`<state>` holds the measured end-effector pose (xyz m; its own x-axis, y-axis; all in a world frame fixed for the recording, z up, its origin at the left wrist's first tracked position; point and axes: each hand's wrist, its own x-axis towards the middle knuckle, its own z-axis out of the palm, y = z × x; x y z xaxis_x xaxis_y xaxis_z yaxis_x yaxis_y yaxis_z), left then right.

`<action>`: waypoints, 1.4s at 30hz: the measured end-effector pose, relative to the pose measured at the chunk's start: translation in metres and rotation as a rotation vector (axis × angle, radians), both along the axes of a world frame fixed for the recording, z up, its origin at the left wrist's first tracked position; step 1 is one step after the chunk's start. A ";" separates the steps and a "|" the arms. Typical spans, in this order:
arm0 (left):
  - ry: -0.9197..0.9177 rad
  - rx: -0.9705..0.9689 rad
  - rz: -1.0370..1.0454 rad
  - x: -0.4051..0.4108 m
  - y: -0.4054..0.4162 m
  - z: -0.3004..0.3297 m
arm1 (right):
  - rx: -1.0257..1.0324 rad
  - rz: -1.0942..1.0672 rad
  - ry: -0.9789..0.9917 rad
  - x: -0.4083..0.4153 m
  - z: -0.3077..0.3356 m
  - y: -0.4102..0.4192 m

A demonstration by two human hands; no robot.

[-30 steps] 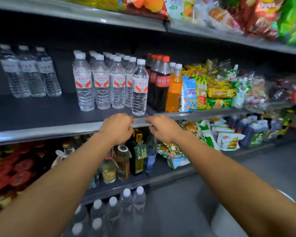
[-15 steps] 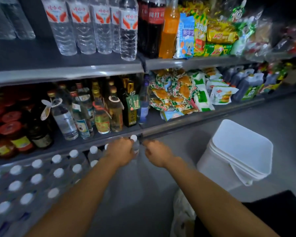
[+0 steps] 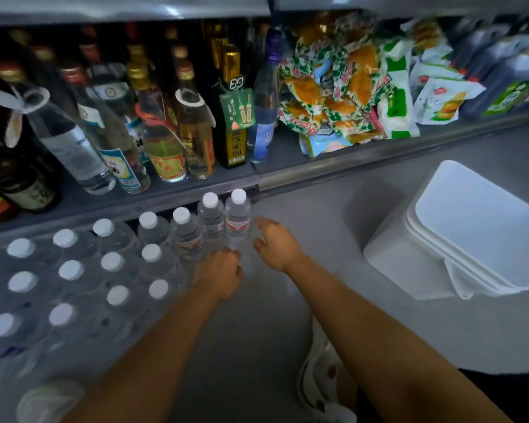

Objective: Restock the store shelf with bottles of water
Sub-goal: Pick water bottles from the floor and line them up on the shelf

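Observation:
Several clear water bottles with white caps (image 3: 71,270) stand packed together on the floor, below the bottom shelf (image 3: 165,198). Two bottles with red-marked labels (image 3: 237,219) stand at the pack's far right corner. My left hand (image 3: 219,271) is at the pack's near right corner, knuckles up and fingers curled downward; what they hold is hidden. My right hand (image 3: 275,242) reaches in just right of the corner bottles, fingers spread and relaxed, holding nothing.
The bottom shelf carries glass liquor and oil bottles (image 3: 165,132) on the left and snack bags (image 3: 333,96) on the right. Stacked white plastic tubs (image 3: 458,239) stand on the grey floor to the right. A patterned shoe (image 3: 318,383) shows between my arms.
The view has dropped from the water shelf to the floor. Both hands left the upper shelf's edge and came down to the right corner of the bottle pack.

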<state>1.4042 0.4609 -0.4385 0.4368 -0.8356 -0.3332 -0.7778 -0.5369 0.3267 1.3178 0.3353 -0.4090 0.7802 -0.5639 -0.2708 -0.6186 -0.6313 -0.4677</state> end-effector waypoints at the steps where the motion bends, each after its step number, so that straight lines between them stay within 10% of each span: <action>1: 0.005 0.003 -0.005 0.003 -0.002 -0.006 | -0.003 -0.009 -0.014 0.011 -0.003 -0.005; 19: 0.038 -0.071 0.021 0.021 -0.005 -0.003 | -0.190 0.116 0.082 0.069 0.018 -0.032; 42: -0.631 -0.547 0.087 0.094 0.041 0.344 | -0.586 0.186 -0.594 0.069 0.404 0.012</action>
